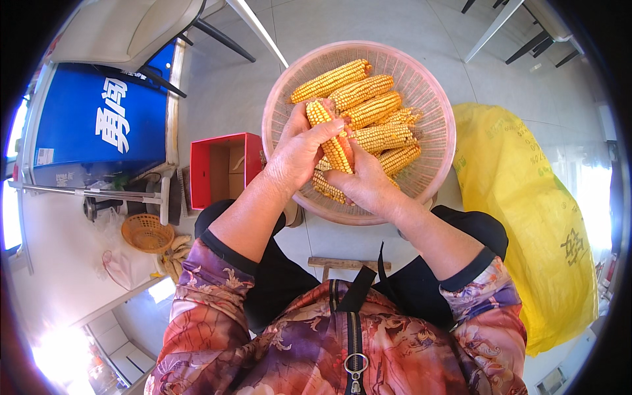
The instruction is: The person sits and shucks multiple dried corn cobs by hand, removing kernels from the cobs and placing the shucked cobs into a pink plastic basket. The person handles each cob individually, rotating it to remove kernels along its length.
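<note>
Between my two hands is an ear of dried yellow corn (330, 136), held over a round pink plastic basket (434, 94). My left hand (301, 143) wraps the upper part, its thumb lying across the kernels. At the lower end my right hand (363, 177) grips the same ear. A reddish strip of bare cob shows along its right side, where kernels are gone. Several more corn ears (365, 91) lie in the basket, mostly beyond and to the right of my hands. Others underneath are partly hidden by my hands.
A red open box (224, 170) stands left of the basket. At right lies a large yellow woven sack (523, 197) bearing print. A beige chair (123, 34) and blue panel (98, 116) are at upper left. An orange basket (147, 232) sits lower left.
</note>
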The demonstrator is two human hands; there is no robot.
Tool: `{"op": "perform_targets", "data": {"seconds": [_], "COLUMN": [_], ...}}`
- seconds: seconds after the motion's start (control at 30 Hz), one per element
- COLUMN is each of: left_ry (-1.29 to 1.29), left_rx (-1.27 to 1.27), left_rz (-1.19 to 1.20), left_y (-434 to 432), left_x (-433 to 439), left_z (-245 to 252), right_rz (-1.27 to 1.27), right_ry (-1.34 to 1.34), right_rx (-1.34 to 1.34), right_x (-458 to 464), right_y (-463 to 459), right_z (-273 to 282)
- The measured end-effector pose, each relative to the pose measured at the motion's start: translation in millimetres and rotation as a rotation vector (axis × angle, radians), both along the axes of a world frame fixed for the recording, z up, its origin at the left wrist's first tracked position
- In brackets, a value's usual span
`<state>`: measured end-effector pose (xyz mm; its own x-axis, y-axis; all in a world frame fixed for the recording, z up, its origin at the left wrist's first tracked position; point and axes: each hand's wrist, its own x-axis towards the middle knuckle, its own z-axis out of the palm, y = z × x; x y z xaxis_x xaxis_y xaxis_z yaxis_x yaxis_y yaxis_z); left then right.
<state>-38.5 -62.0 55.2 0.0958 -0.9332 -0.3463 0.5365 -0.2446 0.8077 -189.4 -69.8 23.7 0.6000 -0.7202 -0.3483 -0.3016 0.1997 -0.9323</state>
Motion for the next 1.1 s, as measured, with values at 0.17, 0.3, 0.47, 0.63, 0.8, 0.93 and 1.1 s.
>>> {"op": "perform_targets", "data": {"seconds": [0.17, 0.3, 0.47, 0.63, 0.8, 0.93, 1.1], "left_ry": [-0.192, 0.043, -0.034, -0.061, 0.104, -0.070, 0.003], "left_rx": [0.025, 0.031, 0.026, 0.049, 0.040, 0.048, 0.000], "left_rz": [0.012, -0.046, 0.014, 0.035, 0.018, 0.056, -0.013], "left_y": [2.8, -2.2, 1.1, 0.7, -3.2, 1.7, -3.0], "left_x": [-10.5, 1.3, 3.2, -4.7, 6.6, 1.1, -1.0], "left_z": [-3.2, -2.9, -7.9, -5.6, 2.8, -7.8, 1.5], "right_rz": [-0.030, 0.000, -0.006, -0.017, 0.007, 0.040, -0.007], "right_ry": [0.011, 0.005, -0.040, -0.026, -0.039, -0.018, -0.108], "right_rx": [-0.087, 0.045, -0.011, 0.010, 0.033, 0.014, -0.061], "right_x": [1.3, -1.2, -1.4, -0.7, -1.2, -0.9, -2.2], "right_y": [8.2, 2.1, 6.9, 8.8, 3.0, 7.1, 7.0], "right_z": [-12.3, -3.7, 0.7, 0.2, 2.5, 0.5, -11.4]}}
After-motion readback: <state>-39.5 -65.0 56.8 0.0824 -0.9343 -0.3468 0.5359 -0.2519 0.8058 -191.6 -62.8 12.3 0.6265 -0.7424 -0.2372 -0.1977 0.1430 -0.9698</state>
